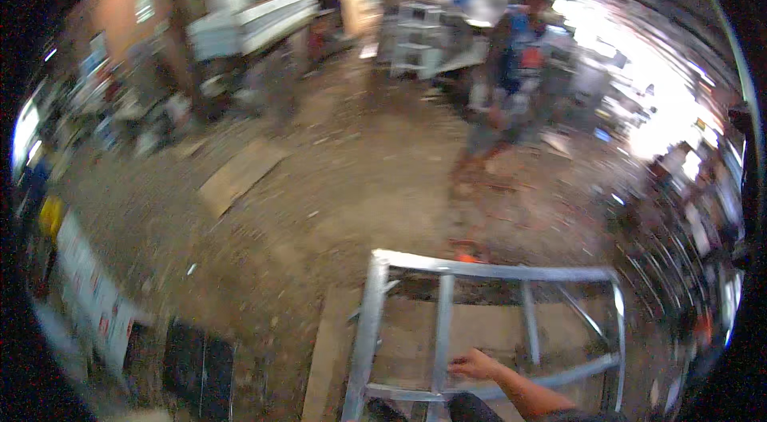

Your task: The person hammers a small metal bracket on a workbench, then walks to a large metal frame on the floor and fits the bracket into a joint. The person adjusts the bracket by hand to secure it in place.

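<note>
A silvery metal frame (pixel 442 318) of square bars, with crosspieces and a slanting brace, stands directly in front of me. My right hand (pixel 477 364) comes in from the lower right, its fingers bent and closed at one of the inner bars; motion blur softens the fingertips. No part of my left hand shows. Dark-clothed parts of my legs (pixel 470 408) appear at the lower edge, behind the frame's lower bar.
Brown sheets of board (pixel 241 176) lie on the dirt floor (pixel 375 182). Beyond the frame, a person (pixel 515 63) in a blue top stands or walks. A white shelf-like stand (pixel 417 39) is at the back. Dark panels (pixel 198 362) lie at lower left; blurred clutter lines the right.
</note>
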Action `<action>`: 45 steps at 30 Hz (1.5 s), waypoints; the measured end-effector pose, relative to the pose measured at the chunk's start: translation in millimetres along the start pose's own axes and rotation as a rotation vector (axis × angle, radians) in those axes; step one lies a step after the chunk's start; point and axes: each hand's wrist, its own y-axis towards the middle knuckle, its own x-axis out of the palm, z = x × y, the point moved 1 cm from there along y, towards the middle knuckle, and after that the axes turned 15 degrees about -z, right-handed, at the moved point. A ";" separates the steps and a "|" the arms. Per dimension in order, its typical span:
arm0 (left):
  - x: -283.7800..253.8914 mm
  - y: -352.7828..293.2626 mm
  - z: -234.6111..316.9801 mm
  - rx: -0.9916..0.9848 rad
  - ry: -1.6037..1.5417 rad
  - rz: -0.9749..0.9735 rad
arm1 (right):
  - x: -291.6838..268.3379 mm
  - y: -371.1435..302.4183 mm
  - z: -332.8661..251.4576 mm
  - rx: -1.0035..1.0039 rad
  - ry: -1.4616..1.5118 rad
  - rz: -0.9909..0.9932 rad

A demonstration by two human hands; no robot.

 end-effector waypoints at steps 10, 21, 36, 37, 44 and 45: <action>-127.0 -99.5 109.6 -0.413 0.501 0.441 | -78.9 -43.6 -57.6 -0.024 0.151 0.388; -230.5 -33.9 238.2 0.006 0.584 0.701 | -156.9 196.5 -168.7 0.024 -0.117 0.217; -339.4 96.2 376.0 -0.354 0.199 0.788 | -402.8 470.7 -307.3 0.297 -0.319 0.110; -352.2 99.4 362.7 -0.361 0.192 0.822 | -408.7 498.4 -326.3 0.218 -0.356 0.109; -439.7 136.2 353.3 -0.479 -0.015 0.999 | -351.7 552.8 -694.0 -0.538 -0.610 0.061; -461.6 143.9 361.7 -0.492 -0.044 0.991 | -339.5 532.2 -770.5 -0.624 -0.386 -0.013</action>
